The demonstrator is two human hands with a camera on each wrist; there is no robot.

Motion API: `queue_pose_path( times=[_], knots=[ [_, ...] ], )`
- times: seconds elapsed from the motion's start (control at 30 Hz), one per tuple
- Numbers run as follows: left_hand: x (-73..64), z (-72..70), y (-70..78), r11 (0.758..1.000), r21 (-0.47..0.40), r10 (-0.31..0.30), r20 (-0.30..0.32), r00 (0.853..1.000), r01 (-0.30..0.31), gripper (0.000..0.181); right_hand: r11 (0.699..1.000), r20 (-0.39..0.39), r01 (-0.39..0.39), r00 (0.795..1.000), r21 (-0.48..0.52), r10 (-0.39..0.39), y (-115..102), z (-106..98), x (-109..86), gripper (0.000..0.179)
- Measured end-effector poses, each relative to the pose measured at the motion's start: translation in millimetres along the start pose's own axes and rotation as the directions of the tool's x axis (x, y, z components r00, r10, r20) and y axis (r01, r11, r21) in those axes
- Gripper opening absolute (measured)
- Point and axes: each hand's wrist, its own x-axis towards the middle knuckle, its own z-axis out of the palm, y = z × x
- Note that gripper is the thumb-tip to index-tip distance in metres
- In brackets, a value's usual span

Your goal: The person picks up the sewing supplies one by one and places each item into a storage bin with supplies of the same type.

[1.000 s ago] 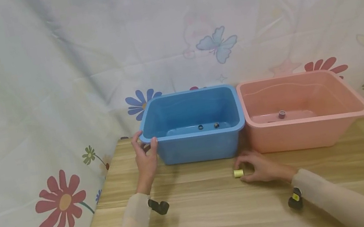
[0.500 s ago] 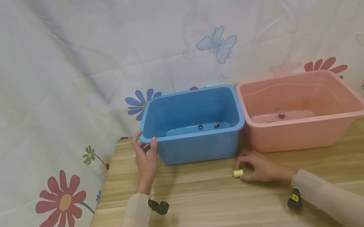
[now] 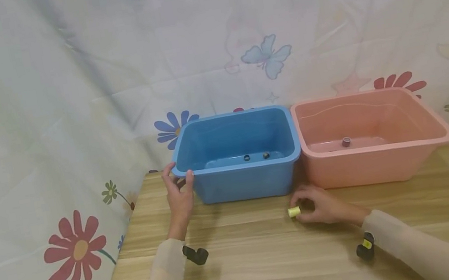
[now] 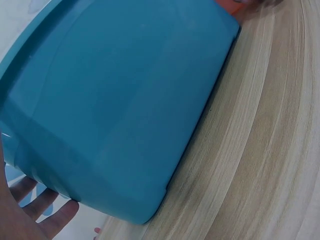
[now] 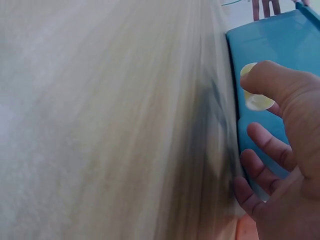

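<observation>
My right hand (image 3: 319,206) pinches a small yellow cylinder (image 3: 294,212) between thumb and index finger, in front of the gap between two tubs. In the right wrist view the thumb covers part of the yellow cylinder (image 5: 259,102), and the other fingers are spread and half bent. My left hand (image 3: 180,200) grips the front left corner of the blue tub (image 3: 245,181), thumb at the front rim and fingers at its side. The left wrist view shows those fingers (image 4: 60,217) against the tub's end wall.
A pink tub (image 3: 360,168) stands right beside the blue one, with a small grey-brown ring-shaped piece (image 3: 346,141) inside. Two small dark pieces (image 3: 266,155) lie in the blue tub. Both tubs stand on a wooden table (image 3: 247,266) before a patterned curtain (image 3: 189,41).
The yellow cylinder has risen slightly and tilted in my right hand's fingers. My left hand keeps its place on the blue tub.
</observation>
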Motion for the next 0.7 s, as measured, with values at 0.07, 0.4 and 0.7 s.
queue_pose_path(
  times=[0.07,0.4,0.7],
  knots=[
    [0.3,0.1,-0.4,1.000,0.001,-0.001,0.001,1.000,0.001,0.063,1.000,-0.009,0.008,1.000,0.011,-0.008,-1,-2,-0.7,0.030],
    [-0.3,-1.2,0.8,1.000,-0.019,0.014,0.009,1.000,-0.014,0.061,0.998,-0.010,-0.013,1.000,0.056,0.013,-10,-12,-2.5,0.034],
    [-1.7,-1.8,3.1,1.000,-0.025,0.008,0.020,1.000,-0.008,0.061,0.999,0.002,0.003,1.000,0.048,-0.003,-21,-19,-3.1,0.030]
  ],
)
